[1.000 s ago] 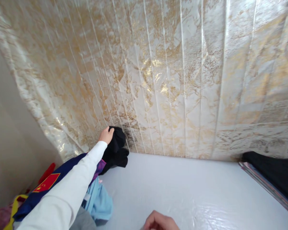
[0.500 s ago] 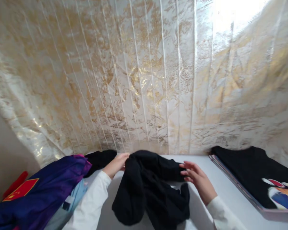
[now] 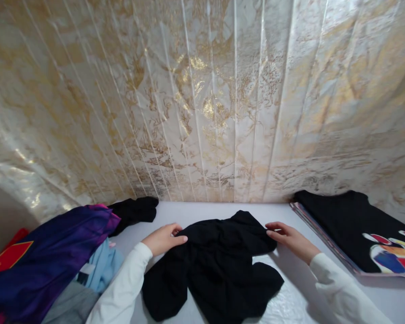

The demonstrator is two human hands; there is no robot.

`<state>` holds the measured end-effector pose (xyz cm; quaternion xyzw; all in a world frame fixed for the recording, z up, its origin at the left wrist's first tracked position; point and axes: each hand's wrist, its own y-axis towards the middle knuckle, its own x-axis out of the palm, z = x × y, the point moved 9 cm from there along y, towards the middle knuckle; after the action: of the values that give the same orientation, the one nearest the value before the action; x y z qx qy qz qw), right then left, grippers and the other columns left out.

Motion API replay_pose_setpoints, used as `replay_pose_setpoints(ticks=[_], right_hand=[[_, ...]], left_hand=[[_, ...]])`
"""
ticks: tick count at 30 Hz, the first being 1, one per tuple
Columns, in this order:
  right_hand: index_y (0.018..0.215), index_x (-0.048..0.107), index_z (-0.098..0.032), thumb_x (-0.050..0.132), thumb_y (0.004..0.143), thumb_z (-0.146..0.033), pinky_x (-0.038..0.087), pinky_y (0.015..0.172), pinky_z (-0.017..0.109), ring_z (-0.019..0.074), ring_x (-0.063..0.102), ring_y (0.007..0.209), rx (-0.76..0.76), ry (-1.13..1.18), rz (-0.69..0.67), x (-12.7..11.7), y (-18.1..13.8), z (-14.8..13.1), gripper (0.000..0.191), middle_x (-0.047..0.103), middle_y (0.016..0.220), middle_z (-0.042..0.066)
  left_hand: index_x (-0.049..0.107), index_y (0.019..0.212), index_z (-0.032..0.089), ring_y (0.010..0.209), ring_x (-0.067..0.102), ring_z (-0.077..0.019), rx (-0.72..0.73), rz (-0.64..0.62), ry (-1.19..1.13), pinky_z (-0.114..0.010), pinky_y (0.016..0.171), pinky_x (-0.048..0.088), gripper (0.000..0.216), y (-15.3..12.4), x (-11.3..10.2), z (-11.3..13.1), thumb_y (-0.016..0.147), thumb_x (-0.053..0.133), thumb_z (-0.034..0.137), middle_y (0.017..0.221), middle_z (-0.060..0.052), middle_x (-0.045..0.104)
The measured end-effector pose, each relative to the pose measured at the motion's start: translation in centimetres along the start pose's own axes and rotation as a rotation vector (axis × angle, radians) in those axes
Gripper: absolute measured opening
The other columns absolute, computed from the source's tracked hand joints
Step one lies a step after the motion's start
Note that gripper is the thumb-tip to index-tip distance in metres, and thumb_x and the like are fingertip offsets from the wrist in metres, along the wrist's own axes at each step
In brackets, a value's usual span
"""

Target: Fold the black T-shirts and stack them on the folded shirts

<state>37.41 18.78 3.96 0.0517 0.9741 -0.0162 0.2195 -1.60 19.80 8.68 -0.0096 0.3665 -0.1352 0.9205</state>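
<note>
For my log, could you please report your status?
Left hand on rumpled black garment, right hand at its edge. Clothes pile left, folded stack right, both clear.

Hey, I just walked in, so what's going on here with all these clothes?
A person has a black garment spread loosely, a little wrinkled, on a white surface. The left hand is at one edge, thumb on the cloth; the right hand has its fingertips at the opposite edge. A jumbled pile of clothes lies to the left, a flat stack of clothes to the right.
</note>
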Motion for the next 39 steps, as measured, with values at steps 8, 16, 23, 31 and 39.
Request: replay_pose_setpoints(ticks=[8, 16, 23, 31, 39], right_hand=[[0.064, 0.061, -0.022, 0.054, 0.068, -0.049, 0.041, 0.06, 0.03, 0.0171, 0.051, 0.059, -0.161, -0.268, -0.057, -0.2, -0.6, -2.5, 0.029, 0.058, 0.059, -0.001], [0.079, 0.063, -0.02, 0.059, 0.07, -0.057, 0.031, 0.042, 0.025, 0.0114, 0.041, 0.042, -0.146, -0.036, 0.099, -2.8, -0.8, -3.0, 0.039, 0.047, 0.048, -0.005], [0.085, 0.059, -0.022, 0.069, 0.066, -0.055, 0.038, 0.037, 0.024, 0.0111, 0.046, 0.037, -0.162, 0.342, 0.338, -7.2, -2.0, -4.5, 0.039, 0.047, 0.045, -0.007], [0.079, 0.056, -0.025, 0.075, 0.056, -0.057, 0.058, 0.062, 0.036, 0.0282, 0.07, 0.076, -0.09, 0.552, 0.383, -8.1, -2.0, -3.5, 0.043, 0.065, 0.078, 0.002], [0.081, 0.058, -0.025, 0.079, 0.057, -0.05, 0.054, 0.085, 0.042, 0.0279, 0.07, 0.084, -0.064, 0.641, 0.337, -7.3, -1.5, -2.9, 0.04, 0.069, 0.082, 0.002]], left_hand=[[0.055, 0.066, 0.018, 0.054, 0.044, -0.0146, 0.08, 0.063, -0.002, -0.025, 0.054, 0.03, 0.03, 0.1, -1.2, 1.1, 0.064, 0.059, 0.048, 0.054, 0.005, 0.046], [0.047, 0.067, 0.02, 0.061, 0.049, -0.0157, 0.186, 0.268, -0.086, -0.026, 0.061, 0.037, 0.033, -0.6, -3.7, 2.7, 0.072, 0.052, 0.052, 0.06, 0.005, 0.048], [0.054, 0.081, 0.02, 0.089, 0.058, -0.021, 0.272, 0.454, -0.172, -0.03, 0.086, 0.041, 0.028, -1.9, -6.7, 4.2, 0.075, 0.054, 0.048, 0.082, -0.001, 0.059], [0.06, 0.086, 0.017, 0.091, 0.06, -0.0228, 0.281, 0.517, -0.27, -0.034, 0.088, 0.043, 0.029, -1.8, -7.3, 3.6, 0.071, 0.057, 0.041, 0.089, -0.005, 0.064], [0.06, 0.086, 0.016, 0.09, 0.061, -0.023, 0.244, 0.568, -0.328, -0.035, 0.088, 0.043, 0.03, -1.1, -7.1, 1.9, 0.069, 0.059, 0.041, 0.087, -0.005, 0.065]])
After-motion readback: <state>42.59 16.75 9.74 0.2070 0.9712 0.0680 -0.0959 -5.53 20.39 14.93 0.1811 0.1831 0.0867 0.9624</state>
